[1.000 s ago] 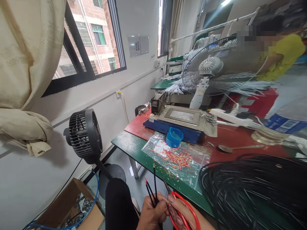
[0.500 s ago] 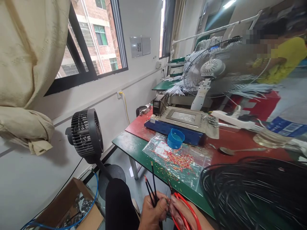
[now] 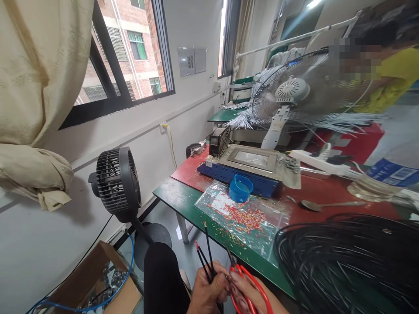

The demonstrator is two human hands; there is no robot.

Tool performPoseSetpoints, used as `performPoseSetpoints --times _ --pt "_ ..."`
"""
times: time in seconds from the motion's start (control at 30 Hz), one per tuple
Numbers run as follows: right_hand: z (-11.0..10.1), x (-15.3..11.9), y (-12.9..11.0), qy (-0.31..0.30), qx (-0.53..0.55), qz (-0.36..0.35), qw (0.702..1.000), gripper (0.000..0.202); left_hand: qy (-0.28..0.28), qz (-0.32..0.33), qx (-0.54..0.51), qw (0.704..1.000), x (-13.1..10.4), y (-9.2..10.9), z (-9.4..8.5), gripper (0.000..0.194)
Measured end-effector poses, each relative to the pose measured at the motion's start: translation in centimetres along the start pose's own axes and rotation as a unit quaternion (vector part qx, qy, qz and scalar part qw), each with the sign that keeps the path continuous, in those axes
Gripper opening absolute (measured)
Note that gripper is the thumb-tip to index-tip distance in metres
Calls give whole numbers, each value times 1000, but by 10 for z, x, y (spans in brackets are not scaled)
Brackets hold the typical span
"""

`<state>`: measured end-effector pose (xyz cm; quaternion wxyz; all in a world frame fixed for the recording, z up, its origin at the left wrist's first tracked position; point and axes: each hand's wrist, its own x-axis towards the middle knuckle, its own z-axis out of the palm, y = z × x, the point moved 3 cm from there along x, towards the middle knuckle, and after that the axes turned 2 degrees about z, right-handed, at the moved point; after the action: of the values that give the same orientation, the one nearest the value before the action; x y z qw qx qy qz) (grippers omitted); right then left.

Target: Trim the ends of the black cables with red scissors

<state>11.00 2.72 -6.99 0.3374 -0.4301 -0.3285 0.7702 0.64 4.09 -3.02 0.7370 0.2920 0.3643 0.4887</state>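
Black cables (image 3: pixel 203 257) stand up out of my left hand (image 3: pixel 212 285), which is closed around them at the bottom middle. Their tips are stripped, with red and yellowish wire ends showing. My right hand (image 3: pixel 245 294) is wrapped round the red-handled scissors (image 3: pixel 258 288), whose dark blades point up and away over the table edge. Both hands meet, fingertips nearly touching, at a cable end I cannot make out. Beyond them lies a clear plastic bag (image 3: pixel 212 198) strewn with red and yellow wire scraps (image 3: pixel 247 218).
A blue plastic ring-shaped tub (image 3: pixel 240 189) stands by a blue heating unit (image 3: pixel 255 181). A large coil of black cable (image 3: pixel 337 261) fills the table's right side, below a spoon (image 3: pixel 314 205). A black fan (image 3: pixel 118 185) and a cardboard box (image 3: pixel 108 257) stand left. A person in yellow (image 3: pixel 393 80) sits beyond.
The scissors have shifted slightly up and left, their blades reaching a bit higher. The cable tips have moved a little left. Both hands keep their hold.
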Motion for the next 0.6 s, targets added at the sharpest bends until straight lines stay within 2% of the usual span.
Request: performPoseSetpoints --times 0.1,0.2,0.3,0.4,0.6 --pt "-1 -2 -1 13 10 21 1000 72 -29 -4 21 999 0 -1 -3 52" --pt "-2 -2 -6 15 13 16 1000 71 -62 11 89 994 2 -2 -8 50" --pt "-1 -7 -17 44 -13 4 999 72 -75 30 132 988 3 -1 -11 49" --pt "3 -15 -30 54 -61 10 997 74 -77 34 131 988 2 1 -11 47" --pt "8 -26 -45 54 -81 28 995 74 -99 36 98 990 0 5 -6 40"
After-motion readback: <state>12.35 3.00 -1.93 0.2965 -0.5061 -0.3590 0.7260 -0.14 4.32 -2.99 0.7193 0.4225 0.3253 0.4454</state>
